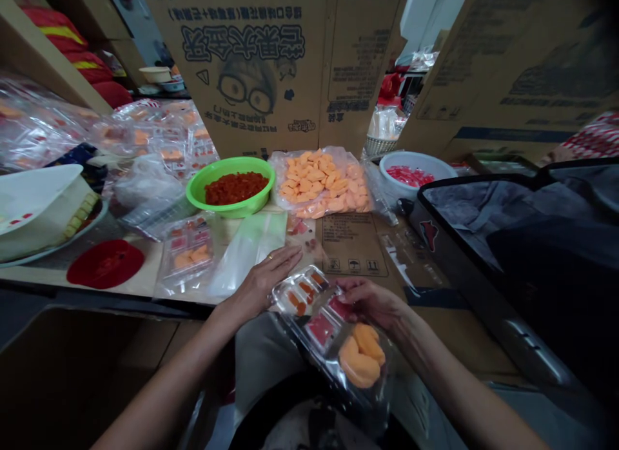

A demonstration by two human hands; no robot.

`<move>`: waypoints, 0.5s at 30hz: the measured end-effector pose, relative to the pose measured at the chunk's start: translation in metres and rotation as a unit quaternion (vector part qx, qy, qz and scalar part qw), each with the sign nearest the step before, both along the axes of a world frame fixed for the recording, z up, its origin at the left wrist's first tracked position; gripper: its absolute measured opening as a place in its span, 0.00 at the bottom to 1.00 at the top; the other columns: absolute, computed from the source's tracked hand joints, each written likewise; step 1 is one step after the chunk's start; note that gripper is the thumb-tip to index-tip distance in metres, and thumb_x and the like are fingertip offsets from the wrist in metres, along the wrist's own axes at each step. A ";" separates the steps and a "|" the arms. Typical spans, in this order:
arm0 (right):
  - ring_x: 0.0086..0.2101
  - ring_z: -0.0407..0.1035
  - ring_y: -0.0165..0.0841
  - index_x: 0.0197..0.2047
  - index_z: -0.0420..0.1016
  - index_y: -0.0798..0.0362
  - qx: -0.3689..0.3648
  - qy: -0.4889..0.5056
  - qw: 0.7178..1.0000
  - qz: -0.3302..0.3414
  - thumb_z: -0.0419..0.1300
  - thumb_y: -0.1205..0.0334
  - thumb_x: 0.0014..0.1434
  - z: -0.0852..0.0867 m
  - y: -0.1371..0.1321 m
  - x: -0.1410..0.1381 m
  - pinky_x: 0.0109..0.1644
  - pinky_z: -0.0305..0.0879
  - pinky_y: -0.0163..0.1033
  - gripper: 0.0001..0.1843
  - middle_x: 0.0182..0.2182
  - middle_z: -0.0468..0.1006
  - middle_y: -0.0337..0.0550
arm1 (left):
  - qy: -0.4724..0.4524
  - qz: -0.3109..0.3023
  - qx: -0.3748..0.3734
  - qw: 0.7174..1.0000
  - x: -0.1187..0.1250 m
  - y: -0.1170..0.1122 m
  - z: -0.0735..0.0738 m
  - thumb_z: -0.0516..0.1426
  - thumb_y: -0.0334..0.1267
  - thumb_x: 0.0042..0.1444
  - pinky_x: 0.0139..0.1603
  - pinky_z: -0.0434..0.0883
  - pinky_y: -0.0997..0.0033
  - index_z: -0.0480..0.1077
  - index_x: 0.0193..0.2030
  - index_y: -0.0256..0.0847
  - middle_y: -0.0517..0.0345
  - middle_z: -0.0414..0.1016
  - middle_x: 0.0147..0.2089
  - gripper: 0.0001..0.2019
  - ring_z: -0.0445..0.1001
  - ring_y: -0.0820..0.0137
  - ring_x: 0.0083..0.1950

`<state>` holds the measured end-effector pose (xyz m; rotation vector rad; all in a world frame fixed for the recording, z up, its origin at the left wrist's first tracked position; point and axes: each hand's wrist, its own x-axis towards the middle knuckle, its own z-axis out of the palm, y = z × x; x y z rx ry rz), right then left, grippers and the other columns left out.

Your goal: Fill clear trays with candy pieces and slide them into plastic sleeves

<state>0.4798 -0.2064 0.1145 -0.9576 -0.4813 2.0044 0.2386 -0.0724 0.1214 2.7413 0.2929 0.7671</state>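
Note:
A clear plastic tray [314,327], partly wrapped in clear film, tilts over my lap. Its compartments hold reddish-brown pieces [305,287], red packets [320,329] and puffy orange pieces [362,354]. My right hand [372,300] grips the tray's right edge, with fingertips over a red packet. Beside the tray's upper left corner lies my left hand [271,274], its fingers stretched out flat toward the table; its thumb is hidden. Just left of it are flat clear plastic bags [251,253]. A filled, bagged tray [188,251] rests further left.
Behind stand a green bowl [193,191] of reddish-brown pieces, a bag of orange pieces [322,182] and a pale bowl [442,169] of red packets. A red lid [105,264] lies left. A dark open case [483,295] borders the right; a tall carton [275,69] stands behind.

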 end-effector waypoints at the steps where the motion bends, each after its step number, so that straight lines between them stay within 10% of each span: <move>1: 0.17 0.60 0.21 0.37 0.79 0.58 -0.011 -0.007 1.000 -0.020 0.69 0.68 0.39 -0.003 0.002 0.004 0.18 0.54 0.25 0.17 0.21 0.73 0.35 | -0.004 -0.009 -0.006 1.000 0.000 0.000 0.002 0.49 0.26 0.66 0.68 0.67 0.47 0.48 0.76 0.46 0.41 0.62 0.71 0.33 0.61 0.59 0.72; 7: 0.17 0.60 0.22 0.33 0.78 0.57 -0.054 -0.117 0.985 -0.113 0.64 0.69 0.39 -0.018 0.005 0.033 0.20 0.56 0.27 0.14 0.20 0.73 0.35 | 0.020 -0.023 -0.009 0.999 0.002 0.002 -0.003 0.48 0.22 0.61 0.69 0.66 0.48 0.47 0.76 0.47 0.45 0.61 0.72 0.37 0.60 0.60 0.73; 11: 0.17 0.61 0.22 0.37 0.78 0.58 -0.031 -0.139 0.986 -0.090 0.69 0.65 0.40 -0.007 -0.014 0.046 0.20 0.54 0.27 0.17 0.21 0.74 0.36 | 0.025 0.060 0.012 0.998 0.013 0.011 -0.010 0.48 0.20 0.59 0.68 0.68 0.49 0.50 0.75 0.42 0.42 0.62 0.71 0.37 0.61 0.58 0.72; 15: 0.20 0.65 0.24 0.40 0.79 0.57 0.006 -0.104 0.994 -0.031 0.72 0.60 0.42 0.013 -0.035 0.039 0.22 0.58 0.27 0.21 0.24 0.76 0.38 | 0.058 -0.004 0.004 0.998 0.036 0.004 0.001 0.48 0.22 0.62 0.66 0.71 0.53 0.50 0.74 0.45 0.45 0.61 0.72 0.34 0.63 0.61 0.71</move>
